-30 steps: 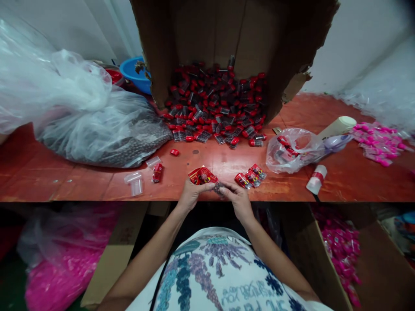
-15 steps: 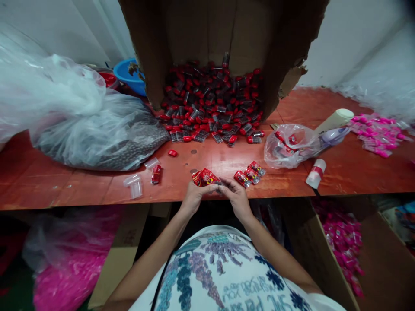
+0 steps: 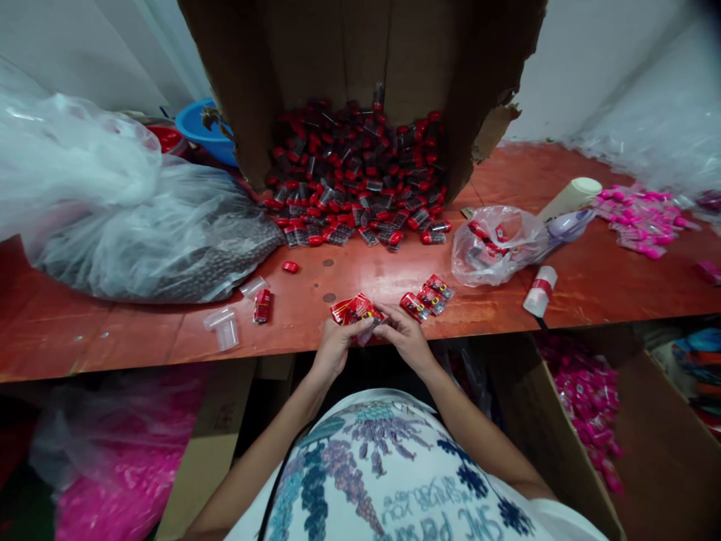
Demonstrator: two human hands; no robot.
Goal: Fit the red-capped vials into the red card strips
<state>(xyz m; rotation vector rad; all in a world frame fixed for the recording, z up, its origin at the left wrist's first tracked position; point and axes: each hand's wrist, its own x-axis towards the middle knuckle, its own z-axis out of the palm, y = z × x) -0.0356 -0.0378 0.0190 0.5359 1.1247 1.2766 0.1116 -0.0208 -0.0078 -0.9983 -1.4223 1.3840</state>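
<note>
At the table's front edge, my left hand (image 3: 336,344) is closed on several red printed plastic labels (image 3: 357,308), fanned out above its thumb. My right hand (image 3: 406,335) meets it from the right, fingertips pinched at the labels' right end; what exactly lies between those fingers is partly hidden. Just beyond the right hand lies a small group of red labelled pieces (image 3: 432,294). To the left are a red roll-like piece (image 3: 262,306), clear plastic tubes (image 3: 226,329) and a single red cap (image 3: 290,267).
An open cardboard box (image 3: 496,113) on its side spills red-capped clear bottles (image 3: 354,180). A plastic bag of dark beads (image 3: 163,248) lies left. On the right are a small clear bag (image 3: 496,244), a white roll (image 3: 541,291) and pink pieces (image 3: 642,218). Boxes stand underneath.
The view has shifted slightly, so the table items appear a little further left. Both hands stay together at the labels, with the fingers moving only a little.
</note>
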